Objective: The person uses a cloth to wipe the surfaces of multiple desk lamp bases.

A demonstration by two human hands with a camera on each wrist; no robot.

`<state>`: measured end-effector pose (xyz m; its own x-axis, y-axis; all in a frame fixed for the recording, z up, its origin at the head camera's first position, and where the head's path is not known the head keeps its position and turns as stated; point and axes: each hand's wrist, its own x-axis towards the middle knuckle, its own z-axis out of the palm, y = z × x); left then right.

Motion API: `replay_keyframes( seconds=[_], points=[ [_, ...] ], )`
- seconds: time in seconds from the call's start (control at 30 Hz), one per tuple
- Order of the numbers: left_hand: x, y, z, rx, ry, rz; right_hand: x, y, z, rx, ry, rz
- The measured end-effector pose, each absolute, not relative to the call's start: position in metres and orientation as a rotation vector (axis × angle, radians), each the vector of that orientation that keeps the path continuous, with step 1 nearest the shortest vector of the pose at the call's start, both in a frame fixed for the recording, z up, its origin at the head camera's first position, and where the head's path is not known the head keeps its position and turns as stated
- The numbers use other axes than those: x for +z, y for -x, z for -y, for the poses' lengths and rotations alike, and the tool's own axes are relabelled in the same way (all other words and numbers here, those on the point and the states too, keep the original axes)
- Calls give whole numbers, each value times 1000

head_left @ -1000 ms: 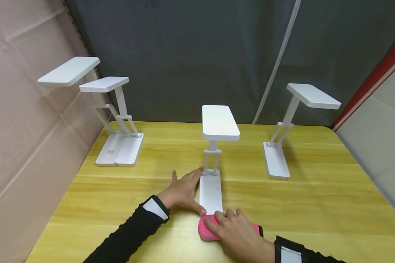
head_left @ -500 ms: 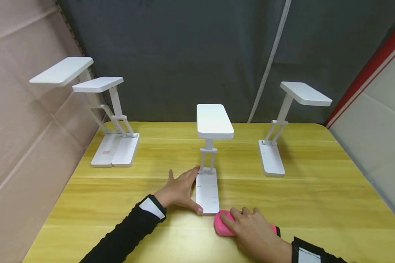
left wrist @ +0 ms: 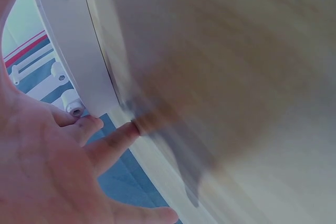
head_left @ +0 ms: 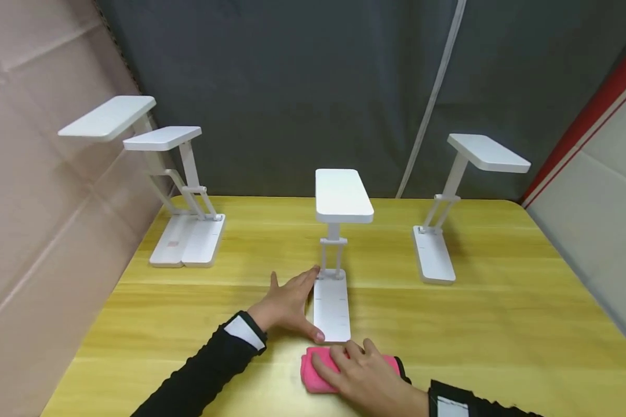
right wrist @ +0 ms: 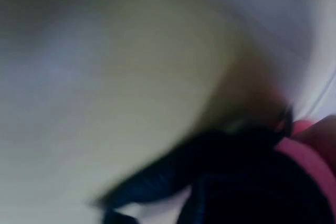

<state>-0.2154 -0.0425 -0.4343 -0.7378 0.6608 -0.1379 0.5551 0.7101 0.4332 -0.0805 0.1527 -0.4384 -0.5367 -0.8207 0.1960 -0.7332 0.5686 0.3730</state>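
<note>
A white folding desk lamp (head_left: 331, 313) stands mid-table in the head view, its flat head raised toward the back. My left hand (head_left: 287, 307) spreads along the left side of its base, thumb at the near corner and fingers reaching the hinge end. The left wrist view shows fingertips (left wrist: 94, 123) at the end of the base (left wrist: 73, 35). Just in front of the base, my right hand (head_left: 362, 373) grips a folded pink cloth (head_left: 318, 382) with a black edge, low on the tabletop. The right wrist view is blurred, with a strip of pink cloth (right wrist: 310, 166) at its right.
Two more white lamps (head_left: 203, 243) stand side by side at the back left. Another lamp (head_left: 435, 258) stands back right. The wooden table (head_left: 501, 336) is bounded by a dark curtain (head_left: 292, 98) behind and pale walls at both sides.
My right hand and the cloth slid from the base's front edge to the right, then back left and nearer me. My left hand stayed at the lamp base.
</note>
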Motion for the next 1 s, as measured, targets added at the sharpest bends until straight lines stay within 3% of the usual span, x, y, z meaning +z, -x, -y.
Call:
replay_keyframes(
  seconds=[0.37,1.0],
  points=[
    [-434,215,35,476,-1011,-2668,-433,71,-149,-605,-1064,2590],
    [-432,213,43,530,-979,-2615,-428,62,-198,-398,-873,2772]
  ],
)
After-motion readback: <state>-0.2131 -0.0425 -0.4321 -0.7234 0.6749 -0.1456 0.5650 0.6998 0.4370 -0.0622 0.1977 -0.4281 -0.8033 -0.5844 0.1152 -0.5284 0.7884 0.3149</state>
